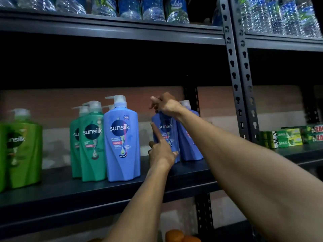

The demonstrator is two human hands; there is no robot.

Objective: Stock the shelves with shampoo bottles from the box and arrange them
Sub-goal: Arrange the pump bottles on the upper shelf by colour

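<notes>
On the dark metal shelf [104,187] stand several Sunsilk pump bottles. A blue shampoo bottle [166,135] at mid-shelf is held by both hands. My right hand [166,103] grips its pump top from above. My left hand [161,151] is against its lower left side, index finger straight up along the bottle and thumb against its front. Another blue bottle [189,137] stands just behind it to the right. A third blue bottle [122,140] stands to the left, then two teal-green ones [92,142] and a lime-green one [22,151]. No box is in view.
Water bottles [153,9] fill the shelf above. Green toothpaste boxes [286,137] lie on the neighbouring shelf unit to the right, past the perforated upright post [236,75]. Orange objects [181,236] show on the shelf below. A gap lies between the lime-green and teal bottles.
</notes>
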